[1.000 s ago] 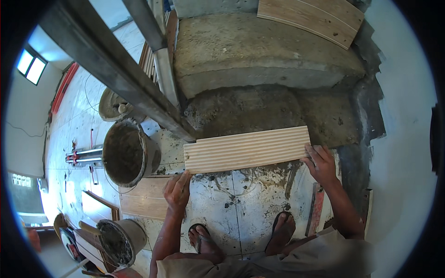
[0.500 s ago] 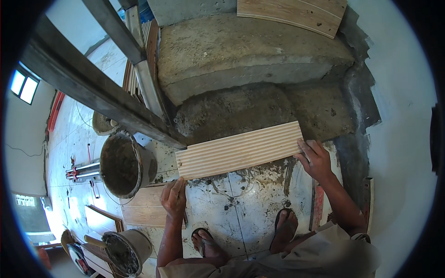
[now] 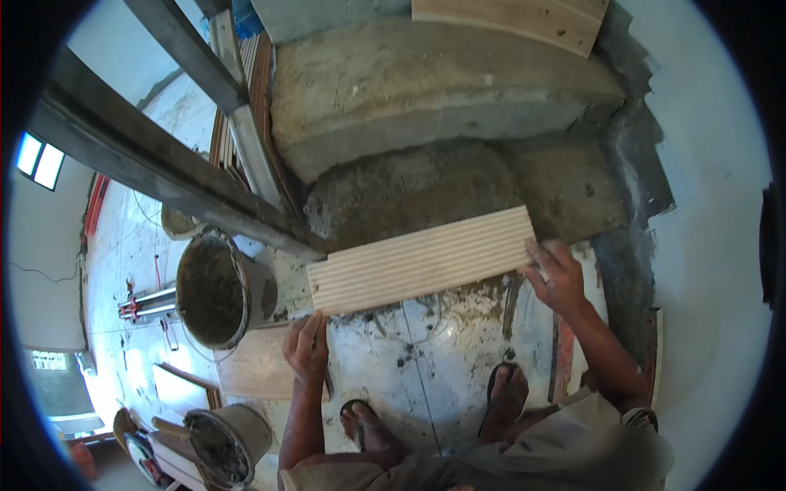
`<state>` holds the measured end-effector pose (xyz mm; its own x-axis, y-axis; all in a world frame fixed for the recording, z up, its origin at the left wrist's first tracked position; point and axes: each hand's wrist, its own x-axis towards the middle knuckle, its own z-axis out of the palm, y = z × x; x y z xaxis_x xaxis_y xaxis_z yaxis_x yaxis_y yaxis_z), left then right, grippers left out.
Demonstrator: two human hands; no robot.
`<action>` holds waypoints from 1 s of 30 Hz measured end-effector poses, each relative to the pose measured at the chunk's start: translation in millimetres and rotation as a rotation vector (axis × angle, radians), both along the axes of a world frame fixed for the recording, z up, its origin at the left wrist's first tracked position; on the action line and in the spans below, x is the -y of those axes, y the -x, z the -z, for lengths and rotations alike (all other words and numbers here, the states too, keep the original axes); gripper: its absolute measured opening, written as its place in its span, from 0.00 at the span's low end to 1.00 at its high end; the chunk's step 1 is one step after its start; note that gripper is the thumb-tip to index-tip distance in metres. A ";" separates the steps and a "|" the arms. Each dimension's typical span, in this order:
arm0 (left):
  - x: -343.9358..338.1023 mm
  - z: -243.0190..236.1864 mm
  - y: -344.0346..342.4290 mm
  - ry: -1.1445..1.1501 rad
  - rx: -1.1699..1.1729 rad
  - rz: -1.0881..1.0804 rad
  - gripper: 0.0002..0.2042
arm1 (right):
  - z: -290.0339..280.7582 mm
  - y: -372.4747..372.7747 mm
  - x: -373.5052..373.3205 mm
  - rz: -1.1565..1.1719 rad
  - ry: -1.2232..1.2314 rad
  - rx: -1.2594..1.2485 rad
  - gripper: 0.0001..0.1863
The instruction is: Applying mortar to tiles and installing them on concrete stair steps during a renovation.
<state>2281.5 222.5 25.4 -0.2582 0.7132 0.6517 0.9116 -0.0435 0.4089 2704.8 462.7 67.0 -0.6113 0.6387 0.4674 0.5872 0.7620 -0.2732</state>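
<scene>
A person holds a ribbed board (image 3: pixel 422 263) on the near side of a concrete step (image 3: pixel 442 78), a dark, mortar-like bed (image 3: pixel 426 186) between them. The left hand (image 3: pixel 307 350) pinches the board's near-left corner; the right hand (image 3: pixel 560 280) grasps its other end. Over the past second the view has swung, yet the board has kept nearly the same place before the step, suggesting fine positioning rather than carrying.
</scene>
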 end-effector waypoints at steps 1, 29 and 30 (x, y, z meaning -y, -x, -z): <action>0.7 -1.3 -0.3 0.019 -0.005 -0.014 0.12 | 2.0 -0.3 1.0 0.011 0.033 -0.016 0.30; -10.3 -24.5 7.9 0.358 0.985 -0.093 0.14 | 12.2 -6.9 -21.3 0.322 0.910 -0.377 0.20; -11.3 -27.4 8.8 0.362 0.983 -0.070 0.14 | 11.4 -6.2 -23.2 0.320 0.958 -0.420 0.20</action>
